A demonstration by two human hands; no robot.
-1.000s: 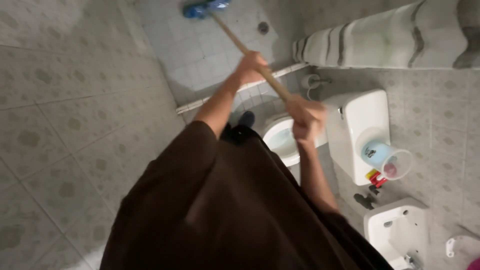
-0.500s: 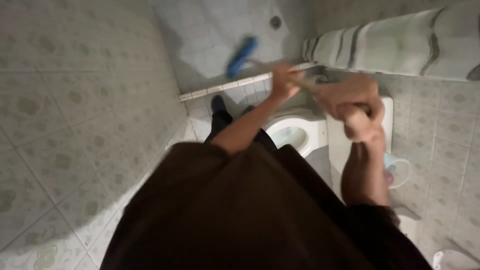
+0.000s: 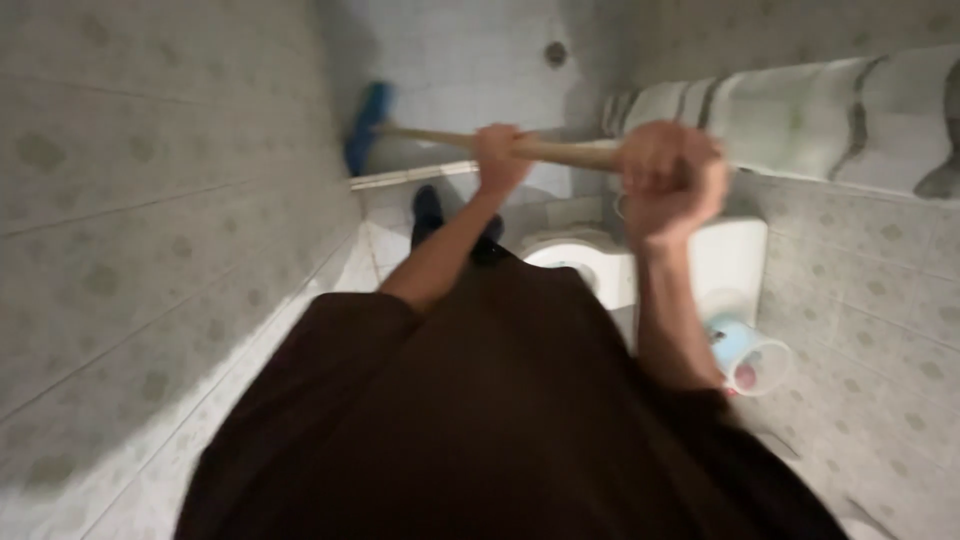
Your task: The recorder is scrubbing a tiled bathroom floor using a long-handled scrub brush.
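A long wooden-handled broom with a blue brush head (image 3: 450,140) is held nearly level across the upper part of the view. Its blue head is seen at the left end, down on the pale tiled shower floor beside the wall, blurred.

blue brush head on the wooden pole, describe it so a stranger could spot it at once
Start at the white tiled shower floor at the top of the view, beyond the low tiled kerb. Follow the long wooden pole leftward from the left hand and right hand gripping it. At its far end sits the blue brush head, the only vivid blue among pale tiles.
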